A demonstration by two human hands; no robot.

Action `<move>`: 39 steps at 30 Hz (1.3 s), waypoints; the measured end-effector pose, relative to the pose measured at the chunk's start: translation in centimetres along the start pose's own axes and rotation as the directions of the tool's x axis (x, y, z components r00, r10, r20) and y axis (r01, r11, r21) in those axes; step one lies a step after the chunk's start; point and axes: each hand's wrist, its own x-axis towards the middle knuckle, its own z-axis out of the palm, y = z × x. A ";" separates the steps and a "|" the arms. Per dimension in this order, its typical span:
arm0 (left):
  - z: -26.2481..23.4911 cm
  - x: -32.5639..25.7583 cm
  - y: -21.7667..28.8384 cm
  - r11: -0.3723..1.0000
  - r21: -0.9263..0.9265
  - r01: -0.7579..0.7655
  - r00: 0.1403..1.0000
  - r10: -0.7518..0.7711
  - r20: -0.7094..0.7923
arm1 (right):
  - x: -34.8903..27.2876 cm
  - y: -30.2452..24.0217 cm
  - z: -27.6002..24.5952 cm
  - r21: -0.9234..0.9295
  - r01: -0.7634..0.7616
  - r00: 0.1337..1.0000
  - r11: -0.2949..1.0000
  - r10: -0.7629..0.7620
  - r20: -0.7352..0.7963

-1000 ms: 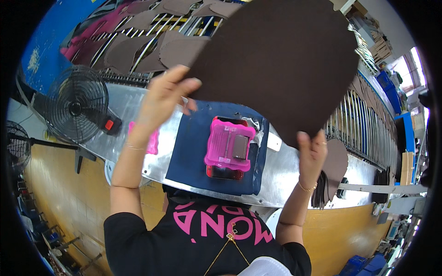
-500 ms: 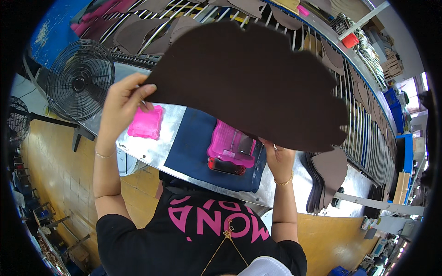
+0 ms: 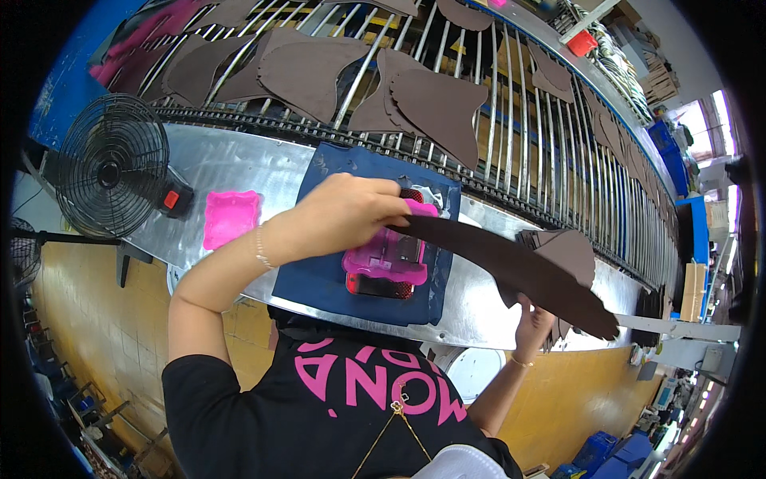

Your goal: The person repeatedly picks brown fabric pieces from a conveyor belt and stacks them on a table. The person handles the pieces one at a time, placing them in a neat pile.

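We find the left hand (image 3: 355,211) closed in a pinch, thumb against fingers, on the near-left corner of a dark brown scallop-edged sheet (image 3: 519,267). From that grip the sheet extends to the right, tilted nearly edge-on to the view and raised above the worktop. At its underside, toward the far right end, we note the right hand (image 3: 533,323), thumb up at the near edge; the fingers are partly hidden behind the sheet — how far this grip is closed, we cannot tell.

Directly below the left grip we record a pink scalloped tray (image 3: 384,263), partly covered by hand and sheet, over a red-and-black object (image 3: 379,286) on a dark blue mat (image 3: 307,279). Left of the same grip, on the metal worktop (image 3: 209,152), lies a second pink tray (image 3: 231,219), with a black wire-cage fan (image 3: 108,172) further left. Beyond the grips runs a rod conveyor (image 3: 550,160) bearing brown cut pieces (image 3: 311,72). Just beyond the right grip, a stack of brown pieces (image 3: 570,251) shows behind the sheet.
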 end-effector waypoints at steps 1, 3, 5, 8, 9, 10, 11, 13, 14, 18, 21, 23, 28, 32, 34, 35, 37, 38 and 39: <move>0.6 0.4 0.0 1.000 0.005 0.001 0.999 -0.002 0.042 | -0.1 -0.2 -1.8 0.035 0.008 1.000 0.999 -0.008 0.011; 2.0 1.6 0.4 0.997 -0.020 -0.073 0.994 0.074 0.076 | -0.7 0.8 -5.5 0.110 0.003 0.995 0.994 0.007 -0.095; 3.3 2.8 0.4 0.990 -0.034 -0.139 0.985 0.141 0.094 | -1.3 1.8 -8.6 0.386 -0.112 0.951 0.916 0.212 -0.227; 3.2 3.7 0.6 0.989 -0.106 -0.108 0.990 0.117 0.079 | 1.2 -3.6 -10.0 0.442 -0.012 0.972 0.897 0.113 -0.204; 2.5 3.5 0.1 0.978 -0.179 -0.106 0.994 0.097 -0.058 | 2.3 -4.2 -10.4 0.464 -0.014 0.993 0.886 0.068 -0.100; 1.7 3.2 -0.5 0.962 -0.250 -0.113 0.979 0.065 -0.193 | 3.7 -4.6 -10.5 0.558 -0.011 0.999 0.830 0.037 -0.037; 0.7 2.7 -1.3 0.955 -0.293 -0.054 0.963 -0.029 -0.270 | 5.0 -5.8 -9.6 0.563 -0.050 0.996 0.825 0.085 -0.035; -2.2 0.4 -3.0 0.918 -0.384 0.101 0.903 -0.246 -0.351 | 8.8 -9.5 -6.2 0.587 -0.116 0.989 0.801 0.147 -0.006; -3.2 -1.1 -4.2 0.912 -0.397 0.103 0.861 -0.282 -0.424 | 11.0 -11.9 -3.9 0.598 -0.140 0.987 0.789 0.160 0.019; -5.2 -6.4 -6.7 0.727 -0.629 0.275 0.673 -0.613 -0.414 | 20.2 -17.2 5.6 0.659 -0.182 0.971 0.730 0.029 0.236; -4.2 -8.7 -9.4 0.710 -0.641 0.292 0.631 -0.646 -0.429 | 27.2 -20.4 15.1 0.700 -0.256 0.942 0.667 0.009 0.335; -4.0 -9.3 -10.5 0.705 -0.646 0.293 0.626 -0.652 -0.428 | 32.0 -22.2 21.6 0.702 -0.290 0.910 0.651 -0.041 0.413; -3.5 -10.5 -12.2 0.726 -0.593 0.347 0.653 -0.641 -0.403 | 39.5 -28.5 39.1 0.688 -0.383 0.887 0.617 0.039 0.459; -3.9 -10.4 -11.9 0.742 -0.573 0.348 0.689 -0.617 -0.381 | 42.5 -31.7 49.2 0.624 -0.392 0.859 0.676 0.026 0.511; -4.2 -10.5 -11.9 0.714 -0.599 0.362 0.699 -0.633 -0.333 | 44.0 -32.2 53.4 0.599 -0.384 0.858 0.702 0.033 0.512; -4.3 -10.6 -11.9 0.703 -0.611 0.365 0.701 -0.639 -0.317 | 44.5 -32.6 54.9 0.585 -0.370 0.874 0.721 0.058 0.482; -4.4 -10.7 -12.1 0.678 -0.635 0.370 0.710 -0.647 -0.277 | 45.5 -32.6 57.3 0.564 -0.364 0.885 0.741 0.086 0.458; -4.4 -10.6 -12.2 0.651 -0.670 0.358 0.696 -0.664 -0.273 | 45.7 -33.0 58.6 0.553 -0.363 0.886 0.750 0.093 0.455; -4.4 -10.5 -12.3 0.622 -0.703 0.345 0.683 -0.680 -0.267 | 46.1 -33.2 59.7 0.538 -0.364 0.877 0.760 0.086 0.472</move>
